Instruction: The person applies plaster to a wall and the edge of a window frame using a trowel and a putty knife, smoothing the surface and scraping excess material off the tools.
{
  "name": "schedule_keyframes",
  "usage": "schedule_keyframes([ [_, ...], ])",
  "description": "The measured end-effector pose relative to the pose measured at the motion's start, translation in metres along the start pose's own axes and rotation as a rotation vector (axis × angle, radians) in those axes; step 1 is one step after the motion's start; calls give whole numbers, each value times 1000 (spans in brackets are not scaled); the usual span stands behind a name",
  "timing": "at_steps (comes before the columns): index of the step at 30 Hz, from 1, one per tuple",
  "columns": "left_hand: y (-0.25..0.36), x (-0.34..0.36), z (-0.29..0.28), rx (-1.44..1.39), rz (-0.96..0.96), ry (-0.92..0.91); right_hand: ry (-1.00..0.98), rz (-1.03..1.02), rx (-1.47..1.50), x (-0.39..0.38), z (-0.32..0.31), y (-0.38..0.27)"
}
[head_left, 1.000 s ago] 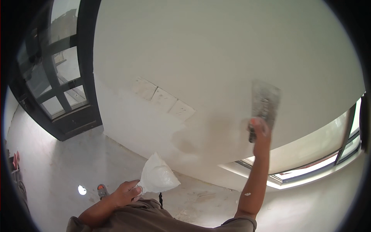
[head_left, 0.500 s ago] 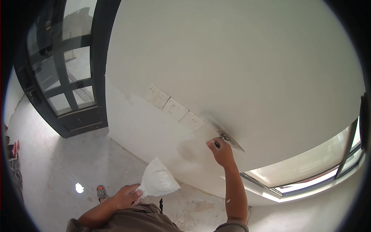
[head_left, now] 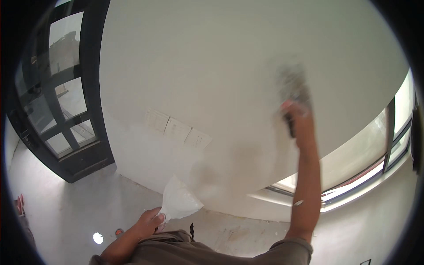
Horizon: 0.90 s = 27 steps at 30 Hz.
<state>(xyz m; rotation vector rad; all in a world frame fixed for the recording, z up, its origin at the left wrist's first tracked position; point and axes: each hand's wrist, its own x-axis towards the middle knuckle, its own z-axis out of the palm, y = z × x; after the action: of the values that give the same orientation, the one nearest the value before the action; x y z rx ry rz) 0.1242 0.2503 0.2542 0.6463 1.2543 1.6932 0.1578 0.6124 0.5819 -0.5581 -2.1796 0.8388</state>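
Observation:
My right hand (head_left: 302,121) grips the dark handle of a plastering trowel (head_left: 293,81), raised high on the right part of the pale wall (head_left: 212,62). Motion smears the trowel's blade; it is at or close against the wall. Low by my waist, my left hand (head_left: 150,221) is closed round the handle of a wide putty knife (head_left: 180,199). White paste coats that fan-shaped blade, which points up and to the right, apart from the wall.
Several pale switch plates (head_left: 178,132) sit in a row on the wall. A dark door with glass panes (head_left: 90,160) borders it at left. To the right is a window (head_left: 353,176) with a sill. The grey floor (head_left: 84,212) has a bright spot.
My right hand has swept the trowel up and to the right along the wall. My left hand still holds the putty knife low down. The view has shifted a little to the right.

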Motion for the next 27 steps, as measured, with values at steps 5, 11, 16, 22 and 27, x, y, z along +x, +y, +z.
schedule_keyframes([
  [5,18,-13,-1,-57,-55,-38,173,-63,290,-8,-68,-62],
  [11,26,-25,-25,1,-159,-169,453,-116,-94,-127,-57,-29],
  [16,44,-15,-41,27,-287,-382,837,178,820,-199,44,47],
  [22,37,3,-57,79,-384,-364,-421,688,689,-267,148,78],
  [27,38,34,-60,50,-455,-311,-316,1059,190,-389,182,230],
])
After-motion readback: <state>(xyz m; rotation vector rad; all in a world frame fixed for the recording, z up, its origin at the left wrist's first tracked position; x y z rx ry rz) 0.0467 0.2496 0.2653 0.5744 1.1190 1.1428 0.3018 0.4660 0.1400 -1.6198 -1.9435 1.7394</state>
